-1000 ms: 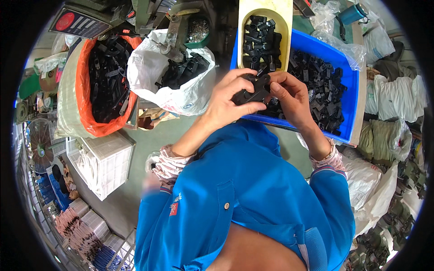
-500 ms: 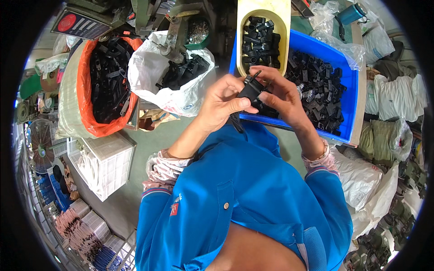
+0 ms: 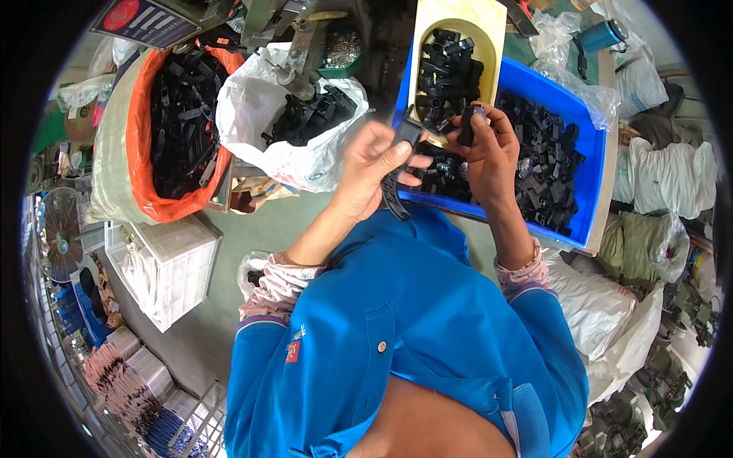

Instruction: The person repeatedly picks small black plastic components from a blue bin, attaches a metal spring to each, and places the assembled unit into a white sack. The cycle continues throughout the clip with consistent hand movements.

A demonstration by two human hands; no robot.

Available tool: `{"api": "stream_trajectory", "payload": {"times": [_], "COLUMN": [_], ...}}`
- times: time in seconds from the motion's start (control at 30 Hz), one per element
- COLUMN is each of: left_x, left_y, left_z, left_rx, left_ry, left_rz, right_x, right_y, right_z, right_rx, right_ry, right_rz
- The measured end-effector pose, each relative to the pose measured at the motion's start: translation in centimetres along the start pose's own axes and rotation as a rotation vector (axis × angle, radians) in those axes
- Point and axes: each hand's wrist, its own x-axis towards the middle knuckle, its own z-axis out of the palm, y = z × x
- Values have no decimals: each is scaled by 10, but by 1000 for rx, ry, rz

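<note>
My left hand point(image 3: 360, 174) grips a black plastic part with a long curved handle point(image 3: 393, 197), its squarish top end beside my thumb. The curved end hangs below my fingers, over the near edge of the blue bin point(image 3: 598, 183). Between the thumb and fingers of my right hand point(image 3: 492, 164) is a small black block-shaped piece point(image 3: 466, 127), held upright at the near end of the yellow tray point(image 3: 492, 47). The two parts are apart. Short black tubular pieces point(image 3: 450, 72) fill the tray, while many small black pieces point(image 3: 553, 153) lie in the bin.
An orange-lined sack point(image 3: 139, 137) and a white bag point(image 3: 237, 130), both holding black parts, stand at the left. Behind them is a green container of small metal pieces point(image 3: 341, 49). A white crate point(image 3: 175, 267) sits at lower left; white sacks point(image 3: 592, 301) line the right.
My hands have drawn apart. The left has moved slightly left with the curved-handled part; the right has moved right and now shows a small black piece separate from it.
</note>
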Motion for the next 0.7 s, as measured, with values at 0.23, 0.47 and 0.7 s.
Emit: {"api": "stream_trajectory", "payload": {"times": [0.23, 0.47, 0.7], "left_x": [-5, -18, -20], "left_y": [15, 34, 64], "left_z": [-37, -70, -113], "left_rx": [316, 469, 799], "left_ry": [125, 210, 183], "left_rz": [99, 200, 432], "right_x": [6, 26, 41], "right_y": [1, 17, 33], "right_z": [19, 46, 87], "right_rx": [-252, -517, -493], "right_ry": [-138, -295, -471], "right_rz": [214, 67, 29]}}
